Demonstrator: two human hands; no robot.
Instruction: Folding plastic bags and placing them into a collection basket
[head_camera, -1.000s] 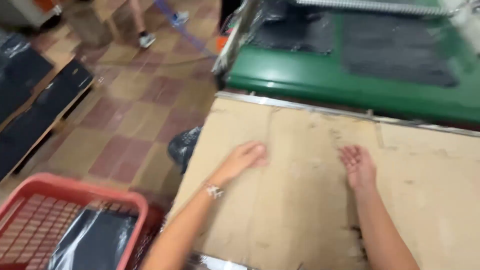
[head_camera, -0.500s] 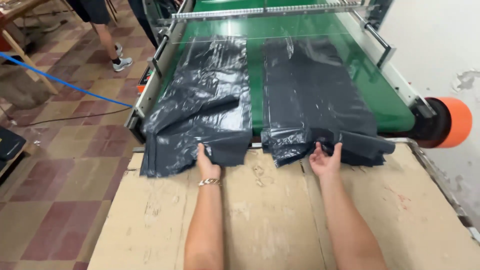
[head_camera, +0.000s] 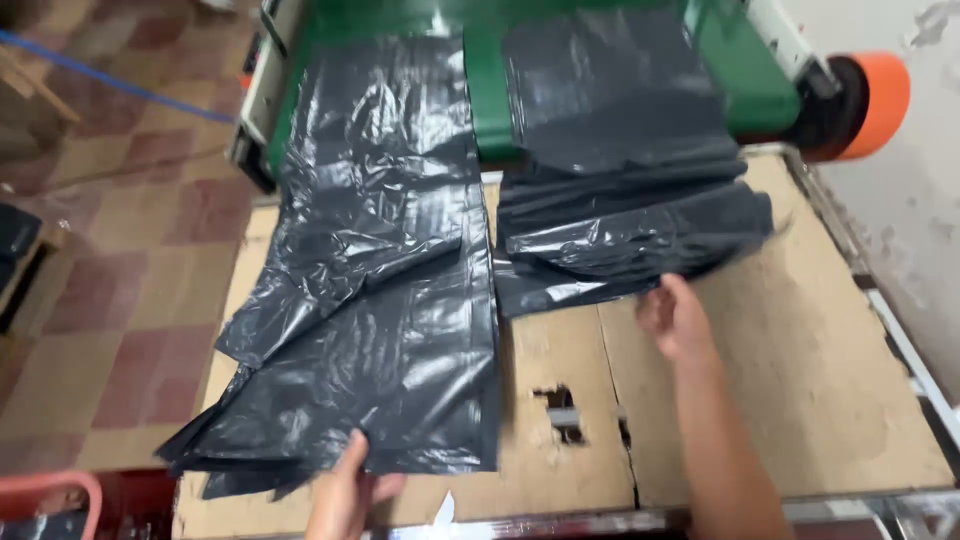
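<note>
Our left hand pinched the crumpled black plastic bag stack, drawn to seven o'clock on the cardboard-topped table. Our right hand, open, touched the smaller black bag pile at one o'clock, half on the green conveyor.

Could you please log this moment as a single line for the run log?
left hand: grips left bag stack | right hand: touches right bag stack | surface: cardboard table

- A small factory or workshop floor where plastic bags are made.
- A green conveyor machine with an orange roller end feeds out stacks of black plastic bags.
- The table is topped with worn, cracked cardboard.
- Scuffed tiled floor; red crate at the edge.
</note>
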